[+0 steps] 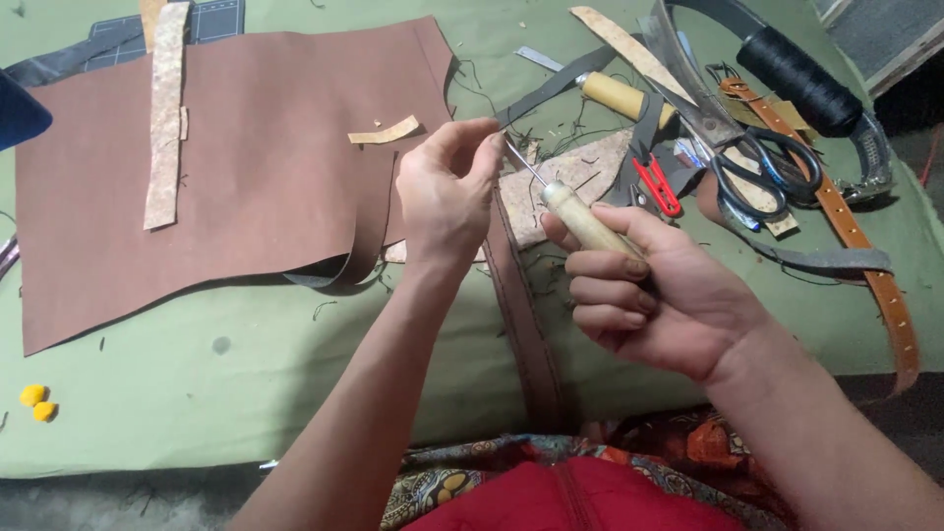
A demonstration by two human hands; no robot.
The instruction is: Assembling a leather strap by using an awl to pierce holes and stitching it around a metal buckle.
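L hand (447,192) is being held up mid-frame, back toward cam, wrist straight, forearm running down to the bottom edge. Thumb & index fingertips (489,141) are being pinched together at the top; other fingers are being kept curled behind. R hand (654,295) is being held lower & to the right, palm side facing cam, fingers being wrapped tight in a fist-like grip, thumb laid along the top. R forearm is being angled off to the bottom-right corner. Both arms are bare.
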